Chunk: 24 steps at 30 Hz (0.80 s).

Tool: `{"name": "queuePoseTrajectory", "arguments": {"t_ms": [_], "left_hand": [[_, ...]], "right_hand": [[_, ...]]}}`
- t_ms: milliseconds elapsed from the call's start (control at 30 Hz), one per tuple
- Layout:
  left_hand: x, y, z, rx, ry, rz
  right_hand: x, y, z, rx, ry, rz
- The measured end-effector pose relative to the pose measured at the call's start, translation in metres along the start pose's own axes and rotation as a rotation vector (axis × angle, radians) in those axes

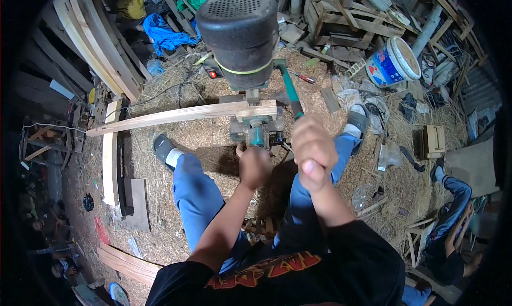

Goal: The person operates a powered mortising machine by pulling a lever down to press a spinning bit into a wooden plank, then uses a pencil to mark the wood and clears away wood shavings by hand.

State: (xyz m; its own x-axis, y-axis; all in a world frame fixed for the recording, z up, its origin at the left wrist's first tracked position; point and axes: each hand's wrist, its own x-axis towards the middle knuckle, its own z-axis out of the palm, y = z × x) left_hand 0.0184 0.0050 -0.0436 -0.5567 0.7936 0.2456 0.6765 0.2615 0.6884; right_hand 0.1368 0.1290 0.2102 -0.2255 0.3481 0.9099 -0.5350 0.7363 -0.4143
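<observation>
Head view: left hand (255, 166) reaches forward, fingers curled shut against the green machine base (256, 129) at 12 o'clock; right hand (312, 149), raised, fist closed around the green lever (290, 93). Wooden slat (181, 115) lies across the base, extending toward 9 o'clock.

The person wears a black short-sleeved T-shirt (320, 268) with red and yellow lettering on the chest, blue trousers (194, 196), white socks (174, 156) and dark slip-on shoes (161, 145). Both forearms are bare.
</observation>
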Motion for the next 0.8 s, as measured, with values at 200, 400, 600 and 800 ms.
{"name": "queuePoseTrajectory", "arguments": {"t_ms": [200,400,600,800], "left_hand": [[0.003,0.003,-0.005,0.094,-0.059,0.016],[0.008,0.001,-0.012,0.259,-0.154,-0.056],[0.027,0.004,-0.054,0.185,-0.494,-0.104],[0.035,-0.021,-0.071,0.058,-0.632,0.035]], "right_hand": [[-0.010,0.001,0.002,-0.031,0.039,0.058],[-0.009,-0.001,0.003,-0.015,0.027,0.090],[-0.018,-0.001,0.009,-0.060,0.122,0.092],[-0.006,0.016,0.024,-0.066,0.252,0.059]]}}
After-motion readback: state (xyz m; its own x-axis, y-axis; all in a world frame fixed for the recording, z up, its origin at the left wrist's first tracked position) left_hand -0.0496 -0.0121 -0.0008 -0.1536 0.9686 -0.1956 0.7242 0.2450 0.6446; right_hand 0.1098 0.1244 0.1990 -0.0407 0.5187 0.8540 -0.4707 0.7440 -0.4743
